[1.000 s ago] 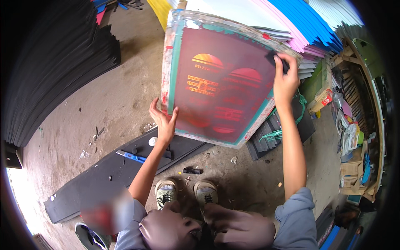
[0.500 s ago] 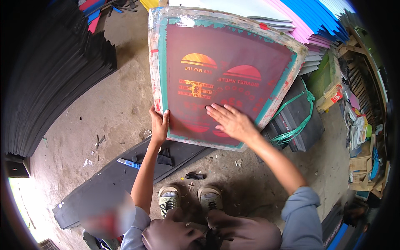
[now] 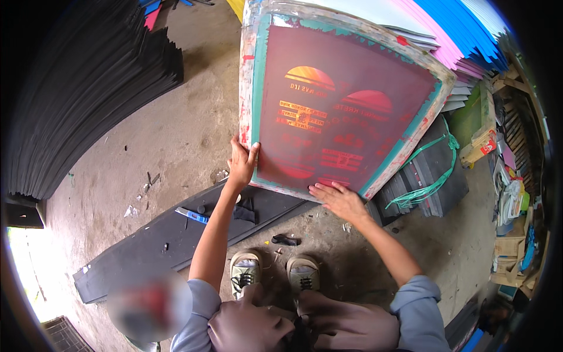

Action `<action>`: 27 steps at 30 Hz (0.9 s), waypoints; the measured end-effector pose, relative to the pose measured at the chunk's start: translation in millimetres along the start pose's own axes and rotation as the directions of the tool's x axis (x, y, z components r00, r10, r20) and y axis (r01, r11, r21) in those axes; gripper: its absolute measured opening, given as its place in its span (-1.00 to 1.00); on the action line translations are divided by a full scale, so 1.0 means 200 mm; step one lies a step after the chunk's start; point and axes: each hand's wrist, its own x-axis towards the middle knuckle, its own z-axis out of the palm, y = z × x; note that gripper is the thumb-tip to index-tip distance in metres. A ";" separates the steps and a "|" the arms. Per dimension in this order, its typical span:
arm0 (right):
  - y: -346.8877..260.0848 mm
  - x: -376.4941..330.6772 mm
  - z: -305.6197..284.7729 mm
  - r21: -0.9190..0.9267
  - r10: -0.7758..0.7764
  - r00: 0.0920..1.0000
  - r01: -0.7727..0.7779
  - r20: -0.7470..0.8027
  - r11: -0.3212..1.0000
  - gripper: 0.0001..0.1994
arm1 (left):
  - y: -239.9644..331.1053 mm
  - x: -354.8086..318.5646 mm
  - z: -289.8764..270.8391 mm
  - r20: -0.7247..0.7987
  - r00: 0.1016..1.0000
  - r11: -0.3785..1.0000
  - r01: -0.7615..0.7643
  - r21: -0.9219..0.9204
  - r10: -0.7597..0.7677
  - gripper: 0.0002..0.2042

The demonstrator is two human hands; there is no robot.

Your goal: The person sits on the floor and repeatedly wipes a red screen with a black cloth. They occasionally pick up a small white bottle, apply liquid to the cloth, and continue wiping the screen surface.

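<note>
A silk-screen printing frame (image 3: 363, 126) tilts up in front of me, its wooden border taped and stained with red and teal. Yellow, orange and red printed shapes show through its purplish mesh. My left hand (image 3: 241, 164) grips the frame's left side near the lower corner, thumb toward me on the border. Lying flat across the lower edge of the frame is my right hand (image 3: 340, 202), its fingers stretched out toward the left and holding nothing. Below the frame, a blue cutter knife (image 3: 192, 215) rests on a long black foam sheet (image 3: 132, 252).
Tall black sheets (image 3: 88, 100) are stacked at the left. A dark bundle (image 3: 425, 176) tied with green string lies right of the frame. Pink and blue sheets (image 3: 475, 29) are piled at the far right. Small scraps litter the concrete floor (image 3: 176, 141).
My right hand has slid from the middle of the mesh down to the frame's lower edge. The frame sits further right in view as the view shifts; my left hand keeps its grip.
</note>
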 end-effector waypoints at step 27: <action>0.28 0.16 0.00 0.595 0.732 0.602 -0.728 0.318 0.341 -0.33 | 0.11 -0.04 -0.05 -0.047 0.998 0.987 -0.045 0.153 0.052 -0.13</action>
